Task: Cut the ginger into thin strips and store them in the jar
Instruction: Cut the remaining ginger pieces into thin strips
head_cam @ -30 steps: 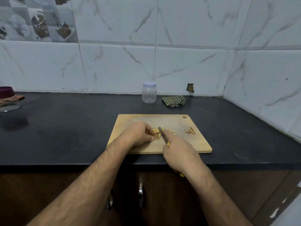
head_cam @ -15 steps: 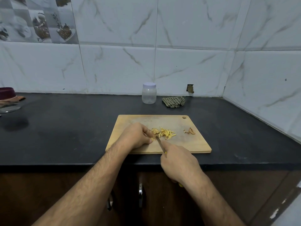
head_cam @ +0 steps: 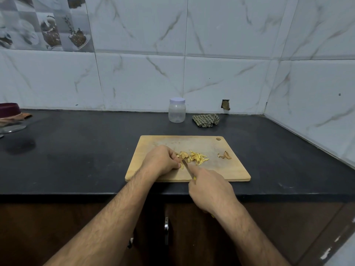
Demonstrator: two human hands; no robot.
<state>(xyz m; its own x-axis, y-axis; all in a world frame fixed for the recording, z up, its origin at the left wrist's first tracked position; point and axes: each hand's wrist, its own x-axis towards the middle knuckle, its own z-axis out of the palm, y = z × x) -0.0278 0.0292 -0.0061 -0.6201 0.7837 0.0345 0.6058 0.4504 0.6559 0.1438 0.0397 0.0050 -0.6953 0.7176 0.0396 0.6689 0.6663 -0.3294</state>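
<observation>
On the wooden cutting board point(head_cam: 221, 169), near its middle, lies the ginger: a few uncut slices point(head_cam: 183, 154) just beside a loose heap of thin yellow strips point(head_cam: 197, 157) on their right. The left hand point(head_cam: 163, 160) rests on the board with its fingers curled, the fingertips pinching or pressing the nearest ginger slice at the left end of the slices; the exact hold is hidden under the knuckles. The right hand point(head_cam: 210, 189) grips a knife point(head_cam: 187, 167) by a handle of which only a bit of yellow shows, the forefinger stretched along the blade's back, the blade pointing toward the left hand's fingertips. Farther right on the board, well apart from the strips, sits a small pile of brown peel scraps point(head_cam: 224, 155). Beyond the board, on the black countertop point(head_cam: 86, 160) near the tiled wall, stands an empty clear plastic jar point(head_cam: 177, 112), upright, with its pale lid point(head_cam: 177, 100) on. A crumpled checked cloth point(head_cam: 206, 120) lies just right of the jar. At the far left edge of the counter sits a dark red bowl point(head_cam: 9, 109).
</observation>
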